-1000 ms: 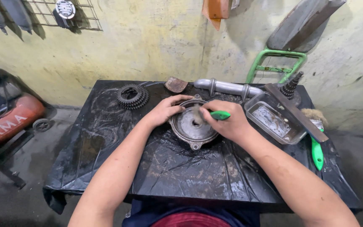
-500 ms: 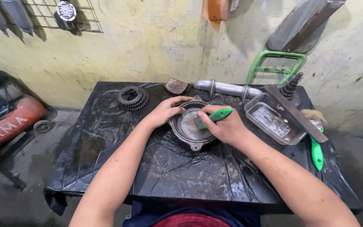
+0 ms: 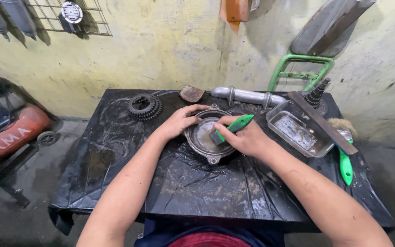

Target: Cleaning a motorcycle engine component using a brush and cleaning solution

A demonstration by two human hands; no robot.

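At the middle of the black-covered table (image 3: 115,151) lies a round metal cover (image 3: 205,137), dished side up, with a small lug at its six o'clock edge. Both hands meet on it. At the cover's ten o'clock, the left hand (image 3: 179,121) rests on the rim, fingers loosely curled and pressing down — steadying rather than clasping. From four o'clock comes the right hand (image 3: 245,138), closed around a green-handled brush (image 3: 234,125); thumb and fingers pinch the handle near the head. The brush's long axis runs from two o'clock, where the handle tip points, down to eight o'clock, where the bristles touch the cover's inner face just right of centre. Off at three o'clock sits a clear rectangular tray (image 3: 298,132) — near, not touching the cover.
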